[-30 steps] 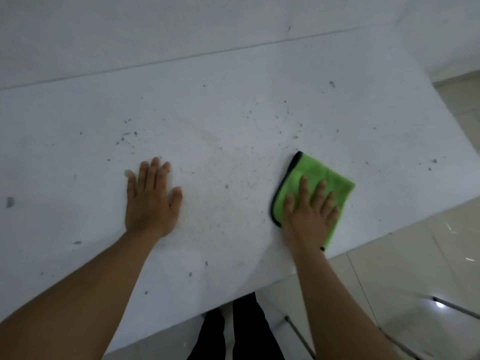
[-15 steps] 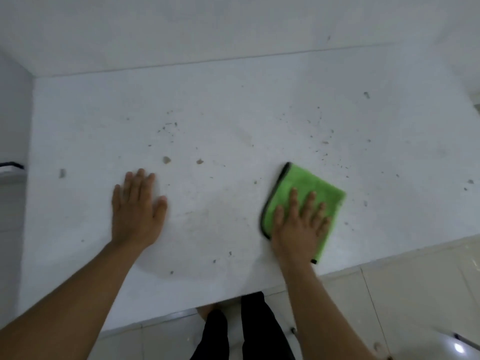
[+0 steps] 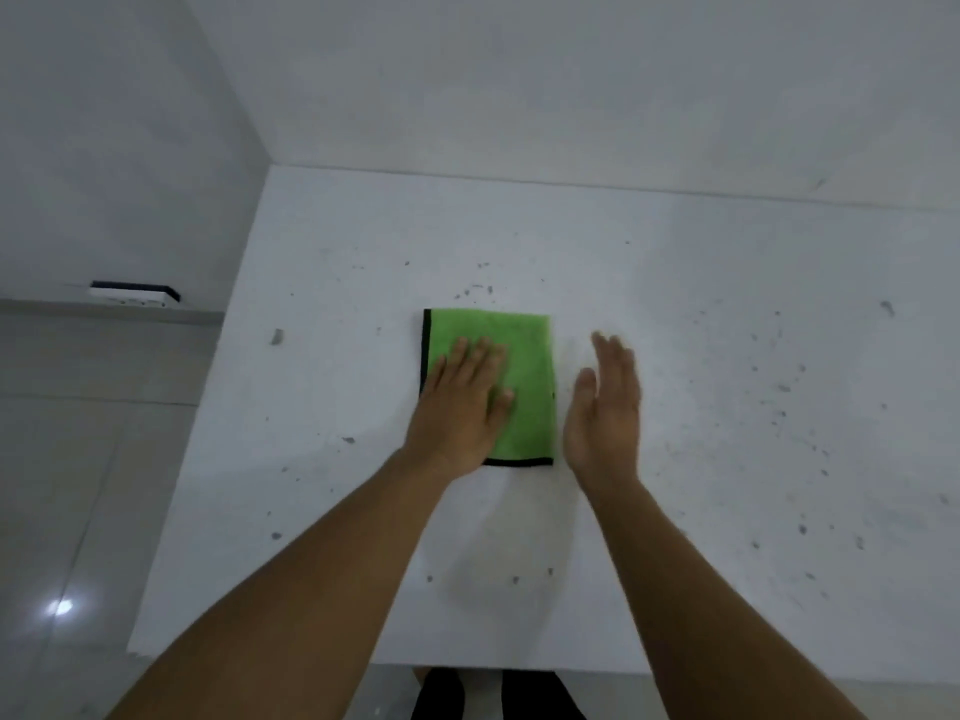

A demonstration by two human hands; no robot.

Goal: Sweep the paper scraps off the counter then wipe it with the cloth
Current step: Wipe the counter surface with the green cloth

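Observation:
A folded green cloth (image 3: 519,350) with black edging lies flat on the white counter (image 3: 727,459), left of its middle. My left hand (image 3: 462,402) presses flat on the cloth's left half, palm down. My right hand (image 3: 605,407) stands on its edge just right of the cloth, fingers straight and together, holding nothing. A small grey paper scrap (image 3: 277,336) lies near the counter's left edge and another scrap (image 3: 887,307) at the far right. Several tiny dark specks (image 3: 779,387) are scattered over the right side.
The counter meets white walls at the back and the back-left corner. Its left edge drops to a tiled floor (image 3: 62,511). A black-and-white object (image 3: 132,293) sits on a low ledge at the left. My legs show below the front edge.
The cloth has passed from under my right hand to under my left hand and lies farther back on the counter. My right hand has lifted off it and turned on edge beside it.

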